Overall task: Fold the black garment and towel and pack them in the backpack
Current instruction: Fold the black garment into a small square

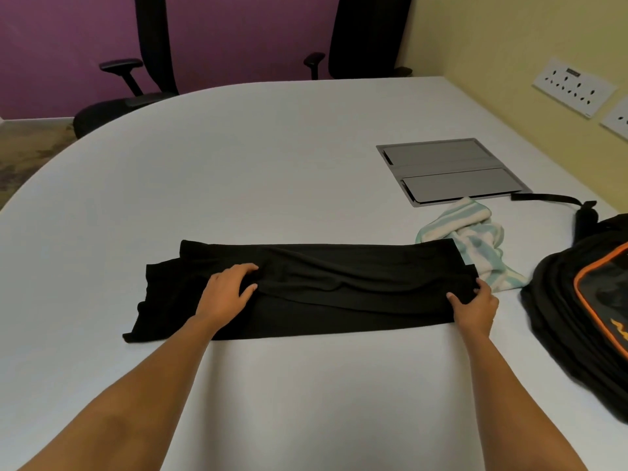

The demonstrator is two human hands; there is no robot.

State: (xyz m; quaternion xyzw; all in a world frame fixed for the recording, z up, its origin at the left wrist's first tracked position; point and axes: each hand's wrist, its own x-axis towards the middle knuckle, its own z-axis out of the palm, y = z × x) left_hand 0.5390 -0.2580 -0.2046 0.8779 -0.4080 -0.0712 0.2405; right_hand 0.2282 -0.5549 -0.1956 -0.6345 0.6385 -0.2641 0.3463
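Black garment [306, 290] lies across the near middle of the white table [272, 158], folded into a long band running left to right, with a looser flap spilling out at its left end. Both bare forearms reach in from the near edge. The left hand [228, 291] rests flat on the cloth toward the left part of the band, fingers spread and curled a little into a ridge of fabric, pressing rather than pinching. The right hand [475, 305] is at the band's right end, thumb on top and fingers wrapped round the edge, so it holds the garment's end in a narrow grip.

Just beyond that right end sits the towel [475, 232], white with pale green stripes, crumpled in a heap; the garment's corner overlaps its near side. To the right, at the table's edge, the backpack [584, 300] lies black with orange trim, partly out of view, and a black strap [543, 198] trails from it toward the far side.

Farther back, a grey hatch panel [452, 171] is set flush in the tabletop. Two black office chairs [149, 73] stand beyond the table against a purple wall, and white wall sockets [574, 86] show on the yellow wall at right.
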